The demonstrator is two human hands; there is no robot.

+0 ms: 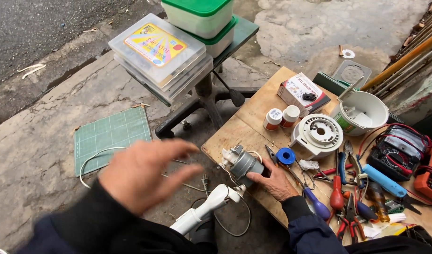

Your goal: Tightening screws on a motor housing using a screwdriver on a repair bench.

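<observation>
My right hand (275, 181) grips a grey cylindrical motor (246, 164) at the near left edge of a wooden board (244, 124). A white neck piece (211, 202) joins the motor from below, with a thin cable looping under it. My left hand (148, 174) hovers to the left of the motor, blurred, palm down, fingers apart and holding nothing. A small blue spool (286, 156) lies just right of the motor.
On the board lie a white round housing (318, 134), two small jars (281, 117), a white tub (362, 113), a box (303, 91), pliers and screwdrivers (340, 188), a meter (397, 150). A stool (204, 91) carries plastic boxes. A green mat (110, 136) lies on the concrete.
</observation>
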